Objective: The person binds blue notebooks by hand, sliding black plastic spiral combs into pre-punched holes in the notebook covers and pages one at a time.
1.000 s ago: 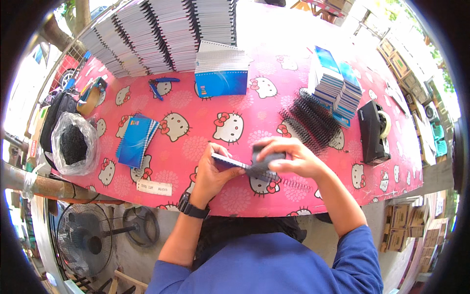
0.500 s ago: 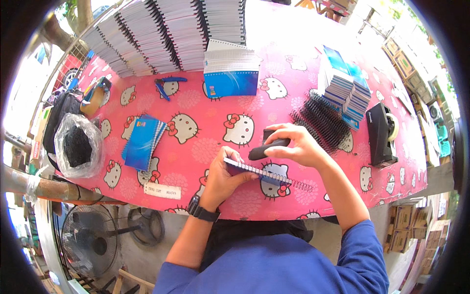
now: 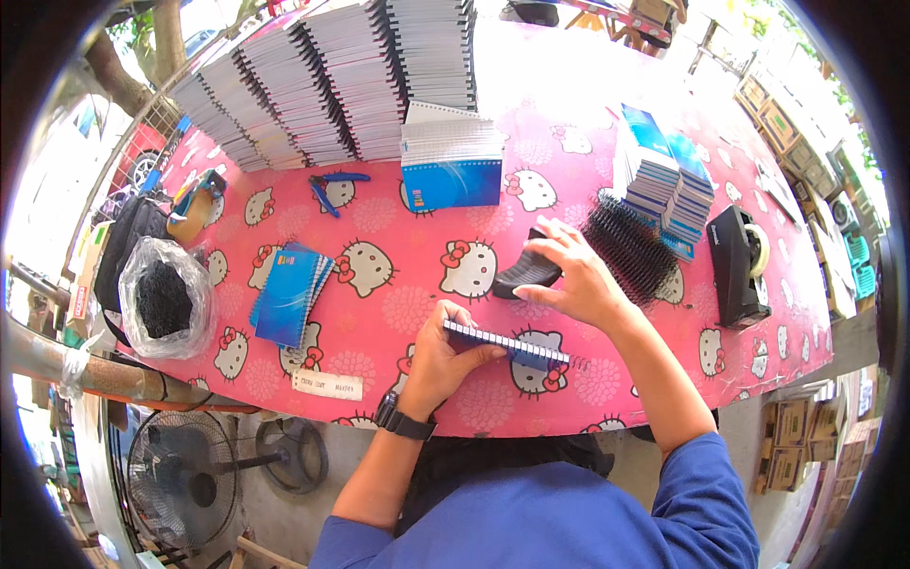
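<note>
My left hand (image 3: 453, 358), with a black watch on its wrist, grips a small blue notebook (image 3: 531, 357) by its left part, thumb on the near side. Its punched white edge faces up. A thin spiral coil (image 3: 581, 363) sticks out past the right end. Just beyond the notebook, a black, curved, palm-sized tool (image 3: 523, 275) rests on the table; its exact kind is unclear. Over it is my right hand (image 3: 578, 270), fingers spread and fingertips at its far end, the thumb apart from it.
Black spiral coils (image 3: 630, 247) lie right of my right hand, beside stacked blue notebooks (image 3: 664, 180) and a tape dispenser (image 3: 735, 266). Left are loose notebooks (image 3: 289, 294), blue pliers (image 3: 332, 190) and a bag of black material (image 3: 166, 299). Tall bound stacks (image 3: 351, 85) stand behind a punched pile (image 3: 450, 175).
My right hand has put the black tool down on the table and loosened its fingers. Less coil shows past the notebook's right end. The whole view has shifted slightly.
</note>
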{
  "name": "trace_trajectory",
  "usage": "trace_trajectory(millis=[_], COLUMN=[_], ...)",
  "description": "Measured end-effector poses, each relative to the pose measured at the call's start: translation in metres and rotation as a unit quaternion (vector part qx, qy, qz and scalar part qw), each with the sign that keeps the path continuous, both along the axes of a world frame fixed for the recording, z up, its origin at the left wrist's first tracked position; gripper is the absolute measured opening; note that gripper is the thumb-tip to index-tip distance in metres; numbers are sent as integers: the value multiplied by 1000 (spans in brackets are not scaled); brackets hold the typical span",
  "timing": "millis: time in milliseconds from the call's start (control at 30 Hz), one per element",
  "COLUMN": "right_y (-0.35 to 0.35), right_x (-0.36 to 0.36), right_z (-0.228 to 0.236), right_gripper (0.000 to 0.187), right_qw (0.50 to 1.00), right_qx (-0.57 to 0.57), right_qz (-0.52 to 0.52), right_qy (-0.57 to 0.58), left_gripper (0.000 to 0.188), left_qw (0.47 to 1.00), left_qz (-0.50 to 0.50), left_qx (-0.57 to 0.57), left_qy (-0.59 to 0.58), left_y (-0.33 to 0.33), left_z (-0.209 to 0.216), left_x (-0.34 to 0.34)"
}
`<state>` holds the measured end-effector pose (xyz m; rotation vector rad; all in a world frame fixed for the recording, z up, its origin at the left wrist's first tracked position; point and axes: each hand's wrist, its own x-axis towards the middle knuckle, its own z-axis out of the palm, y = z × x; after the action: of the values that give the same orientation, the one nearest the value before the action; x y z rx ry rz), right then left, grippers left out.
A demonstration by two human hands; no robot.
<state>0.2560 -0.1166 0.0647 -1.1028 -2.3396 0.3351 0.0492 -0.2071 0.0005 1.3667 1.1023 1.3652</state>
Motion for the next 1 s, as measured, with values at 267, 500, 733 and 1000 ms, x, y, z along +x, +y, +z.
trace_trajectory(millis=[267,500,733,1000], right_y=[-50,-54,-59,-58], right_x=[-32,-32,-35,-48], right_z=[39,46,54,44], right_gripper=[31,23,32,23], right_qw=[978,951,977,967], right_qx=[-90,-144,-110,-62], right_qz=[100,139,103,162], right_qy=[161,237,153,188], left_gripper=[29,23,21,23], left_qw=[1000,987,991,988], left_qz=[11,-32,-22,-2], left_qx=[21,41,78,43], left_qy=[-13,-150,-103,-146], left_y=[4,-2,-10,-15], left_z=[45,49,56,54], left_x=[13,9,6,-3])
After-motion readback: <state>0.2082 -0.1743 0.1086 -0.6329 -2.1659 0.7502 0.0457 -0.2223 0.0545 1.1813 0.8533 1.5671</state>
